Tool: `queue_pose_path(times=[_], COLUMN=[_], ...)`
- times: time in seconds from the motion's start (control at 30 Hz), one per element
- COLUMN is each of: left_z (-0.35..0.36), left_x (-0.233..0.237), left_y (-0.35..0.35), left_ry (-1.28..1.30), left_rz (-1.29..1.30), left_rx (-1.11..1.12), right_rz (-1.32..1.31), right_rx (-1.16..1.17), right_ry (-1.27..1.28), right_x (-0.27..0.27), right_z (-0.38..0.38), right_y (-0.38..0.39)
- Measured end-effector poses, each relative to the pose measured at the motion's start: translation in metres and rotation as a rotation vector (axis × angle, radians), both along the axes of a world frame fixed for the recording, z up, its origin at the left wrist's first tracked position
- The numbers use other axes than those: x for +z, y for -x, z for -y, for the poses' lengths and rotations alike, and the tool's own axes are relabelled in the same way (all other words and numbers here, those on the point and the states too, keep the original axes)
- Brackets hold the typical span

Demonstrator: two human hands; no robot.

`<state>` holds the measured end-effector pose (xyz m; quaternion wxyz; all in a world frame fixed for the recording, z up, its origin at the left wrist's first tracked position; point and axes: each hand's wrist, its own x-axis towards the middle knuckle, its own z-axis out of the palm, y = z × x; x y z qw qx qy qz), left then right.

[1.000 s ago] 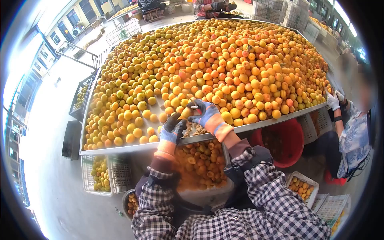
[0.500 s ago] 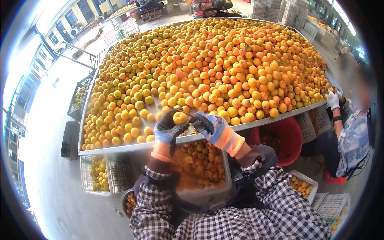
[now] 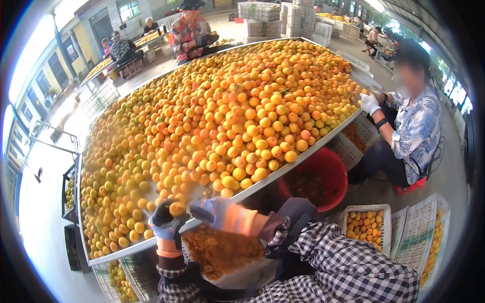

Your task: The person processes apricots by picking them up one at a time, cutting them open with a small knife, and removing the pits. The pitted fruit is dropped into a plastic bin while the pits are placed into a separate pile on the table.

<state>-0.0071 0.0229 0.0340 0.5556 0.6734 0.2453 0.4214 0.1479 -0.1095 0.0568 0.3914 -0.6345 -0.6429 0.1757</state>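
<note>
Both hands wear blue and orange gloves with dark palms. My left hand point(image 3: 169, 221) is at the near edge of a metal-rimmed table point(image 3: 280, 173), its fingers closed round an orange-yellow apricot point(image 3: 177, 209). Just to its right is my right hand point(image 3: 214, 212), blurred, its fingers pointing toward the apricot; whether anything is between them cannot be made out. A big heap of apricots point(image 3: 252, 116) covers the table beyond both hands. Below them, a crate of split apricots point(image 3: 220, 252) stands under the table edge.
A red tub point(image 3: 318, 182) stands under the table's right side. Crates of apricots point(image 3: 365, 227) are at the lower right. A person point(image 3: 414, 121) in white gloves sits at the right; another person point(image 3: 189, 35) is behind the table. Stacked crates point(image 3: 262, 20) stand farther back.
The view has swung up and to the right, so more of the people shows. My right hand has moved away a little from the apricot, which stays in my left hand.
</note>
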Motion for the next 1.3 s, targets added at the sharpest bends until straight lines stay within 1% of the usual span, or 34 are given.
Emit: queue_pose_path(times=[0.03,0.07,0.1,0.13,0.2,0.3,0.33,0.37,0.4,0.43,0.47,0.5,0.53,0.57,0.63,0.7,0.77,0.87,0.9,0.97,1.03,1.07,1.13,1.2,1.3], left_z=[0.001,-0.003,-0.003,-0.003,-0.005,0.005,0.007,0.014,0.010,0.005,-0.001,-0.005,0.002,0.009,0.010,0.015,0.016,0.016,0.015,0.014,0.013,0.011,0.006,0.003,0.005], left_x=[0.001,-0.008,-0.014,-0.017,-0.023,-0.012,-0.013,-0.006,-0.007,-0.012,-0.023,-0.032,-0.020,-0.010,-0.008,0.002,0.004,0.001,0.001,0.009,0.018,0.017,0.016,0.015,0.013], left_y=[0.000,-0.002,0.000,-0.001,-0.001,-0.008,-0.010,-0.015,-0.017,-0.012,-0.011,-0.010,-0.010,-0.012,-0.012,-0.012,-0.013,-0.010,-0.010,-0.005,0.001,0.003,0.005,0.006,0.004], left_ry=[-0.050,-0.035,0.056,0.077,0.125,0.135,0.159,0.209,0.080,-0.042,-0.071,-0.100,-0.034,0.030,0.047,0.052,0.113,0.081,0.079,0.054,0.073,0.073,0.077,0.071,0.078], left_rz=[-0.025,0.016,0.057,0.060,0.042,0.099,0.079,0.114,0.052,-0.025,-0.027,-0.037,-0.032,-0.018,0.032,-0.002,0.066,0.060,0.061,0.036,-0.054,-0.051,-0.038,-0.059,-0.093], left_rx=[0.011,0.004,-0.043,-0.054,-0.070,-0.092,-0.070,-0.075,-0.113,-0.133,-0.110,-0.083,-0.083,-0.093,-0.134,-0.127,-0.151,-0.135,-0.135,-0.135,-0.170,-0.168,-0.248,-0.261,-0.258], right_rz=[-0.038,-0.085,-0.136,-0.139,-0.153,-0.156,-0.167,-0.176,-0.200,-0.270,-0.257,-0.221,0.062,-0.031,-0.055,-0.071,-0.080,-0.054,-0.071,-0.085,-0.083,-0.093,-0.098,-0.108,-0.064], right_rx=[0.001,0.005,0.013,0.023,0.002,-0.002,0.002,0.010,0.008,0.011,0.027,0.040,0.033,-0.003,0.001,-0.006,-0.020,-0.020,0.013,0.047,0.120,0.132,0.112,0.091,0.075], right_ry=[0.024,0.003,-0.014,0.034,0.028,0.077,0.078,0.078,0.063,0.069,-0.005,-0.020,-0.217,-0.290,-0.172,-0.148,-0.133,-0.151,-0.158,-0.164,-0.170,-0.093,-0.112,-0.129,-0.054], right_x=[-0.002,0.002,0.006,0.006,-0.003,-0.013,-0.010,-0.002,0.006,0.001,-0.012,-0.025,-0.044,-0.047,-0.041,-0.040,-0.038,-0.039,-0.039,-0.035,-0.027,-0.025,-0.028,-0.034,-0.044], right_z=[0.000,0.002,0.005,0.005,0.004,0.000,0.002,0.004,0.010,0.010,0.001,0.000,-0.004,-0.004,-0.005,-0.004,-0.005,-0.003,-0.003,-0.002,0.002,0.002,0.003,0.003,0.000], right_y=[0.000,0.000,0.001,0.000,0.002,0.002,0.001,-0.001,-0.002,0.000,0.001,0.000,-0.002,0.000,0.001,0.004,0.003,0.006,0.005,0.002,-0.002,-0.002,0.000,0.001,0.002])
